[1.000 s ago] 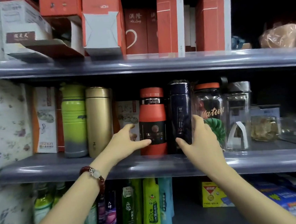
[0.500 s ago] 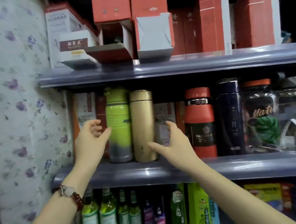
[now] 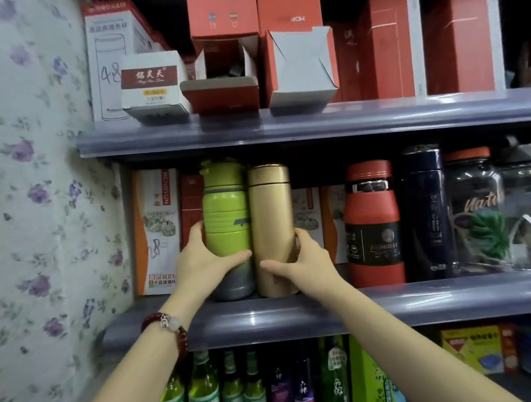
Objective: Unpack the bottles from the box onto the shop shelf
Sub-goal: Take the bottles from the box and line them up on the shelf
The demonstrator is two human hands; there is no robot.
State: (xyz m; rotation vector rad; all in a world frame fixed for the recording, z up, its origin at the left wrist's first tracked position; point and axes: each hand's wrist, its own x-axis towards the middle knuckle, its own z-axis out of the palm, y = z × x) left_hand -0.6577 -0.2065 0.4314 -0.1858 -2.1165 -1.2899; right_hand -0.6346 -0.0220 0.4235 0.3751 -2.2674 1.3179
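Observation:
On the middle shelf [image 3: 301, 314] a green bottle [image 3: 226, 217] and a gold bottle [image 3: 272, 219] stand upright side by side. My left hand [image 3: 200, 265] wraps the green bottle's lower left side, thumb across its front. My right hand [image 3: 303, 265] grips the gold bottle's lower right side, thumb on its front. To the right stand a red bottle [image 3: 372, 223], a dark blue bottle [image 3: 424, 211] and two clear glass jars [image 3: 476, 209]. Several red and white boxes [image 3: 226, 55] sit on the top shelf [image 3: 315, 121], one lying open.
A floral-papered wall [image 3: 31, 207] closes the left side. Printed cartons [image 3: 156, 230] stand behind and left of the green bottle. The lower shelf holds green glass bottles [image 3: 205, 397], purple bottles and colourful packs [image 3: 476, 349].
Both hands left the red and dark blue bottles, moved left along the shelf, and now clasp the green and gold bottles. The view shifted left with them.

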